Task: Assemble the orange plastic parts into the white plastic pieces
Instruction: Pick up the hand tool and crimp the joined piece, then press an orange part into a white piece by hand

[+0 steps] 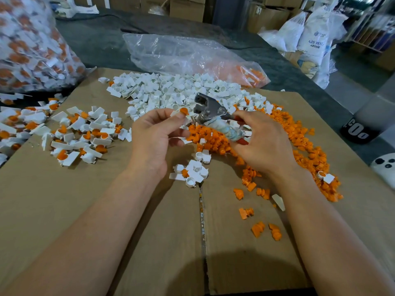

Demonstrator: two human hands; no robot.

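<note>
My left hand [154,137] pinches a white plastic piece with an orange part [183,111] seated in it, held up over the cardboard. My right hand [260,142] grips the taped handles of metal pliers [208,106], whose jaws point up and left, close beside the held piece. A heap of loose white pieces [171,90] lies behind the hands. Loose orange parts [299,142] spread to the right and under my right hand. Joined white-and-orange pieces [81,133] lie scattered at the left.
Flattened cardboard [106,210] covers the table. A clear bag [181,54] lies at the back, and a large bag of joined pieces [32,43] stands at the far left. A few white pieces [193,171] lie between my wrists. White sacks [310,35] stand at the right.
</note>
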